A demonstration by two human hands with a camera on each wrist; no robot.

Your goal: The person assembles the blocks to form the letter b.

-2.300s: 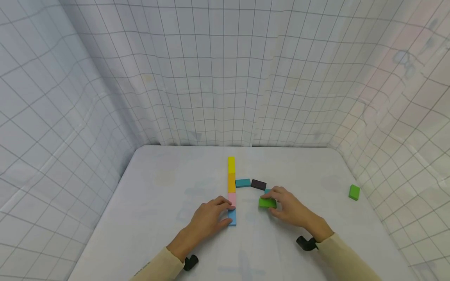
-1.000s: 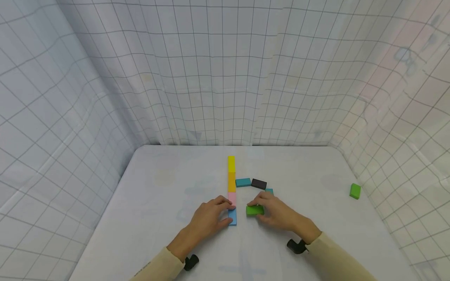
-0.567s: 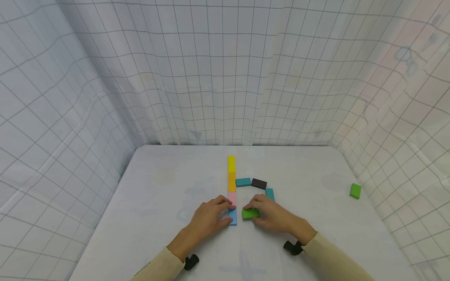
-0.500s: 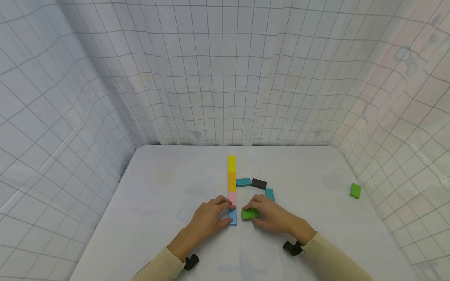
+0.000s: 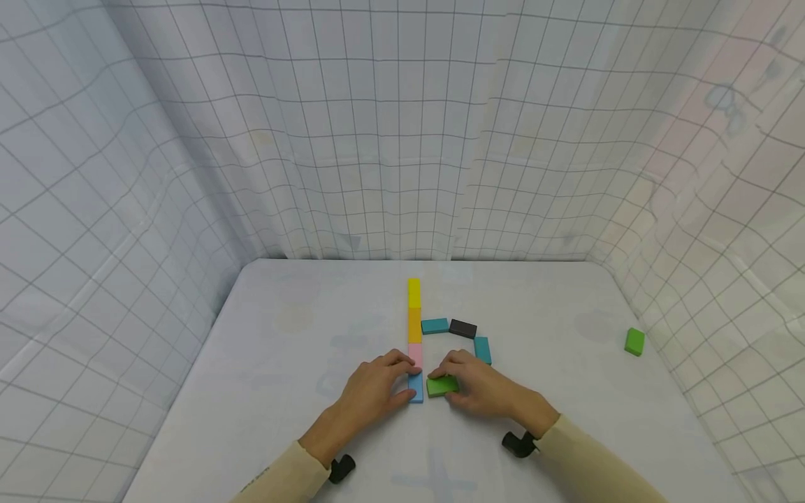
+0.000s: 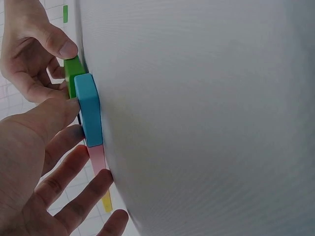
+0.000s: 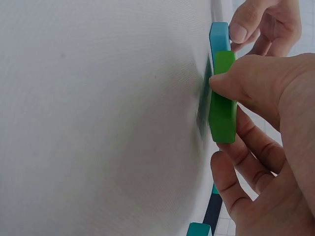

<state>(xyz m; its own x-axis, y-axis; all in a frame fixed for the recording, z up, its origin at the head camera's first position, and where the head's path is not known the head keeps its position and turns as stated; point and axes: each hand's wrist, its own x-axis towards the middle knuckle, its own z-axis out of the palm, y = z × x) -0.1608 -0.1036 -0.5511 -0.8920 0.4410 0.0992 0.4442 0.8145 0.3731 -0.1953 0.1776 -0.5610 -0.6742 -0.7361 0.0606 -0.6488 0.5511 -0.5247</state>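
Observation:
My left hand point(image 5: 380, 384) rests its thumb and index fingertip on a light blue block point(image 5: 416, 388) at the near end of a straight row; its other fingers spread loosely in the left wrist view. Beyond that block lie a pink block point(image 5: 415, 355), an orange block point(image 5: 414, 325) and a yellow block point(image 5: 414, 293). Between thumb and fingers, my right hand point(image 5: 481, 384) pinches a green block point(image 7: 224, 118) by its long sides. The green block lies crosswise just right of the blue one, a narrow gap apart in the head view.
A teal block point(image 5: 434, 326), a black block point(image 5: 462, 328) and a second teal block point(image 5: 482, 350) curve rightward from the row, beyond my right hand. Another green block point(image 5: 634, 341) lies near the table's right edge. Grid-patterned curtains point(image 5: 434, 140) enclose the white table point(image 5: 302, 349).
My right hand has carried the green block left and nearer, from beside the second teal block to beside the blue one, uncovering that teal block. The left hand has stayed put.

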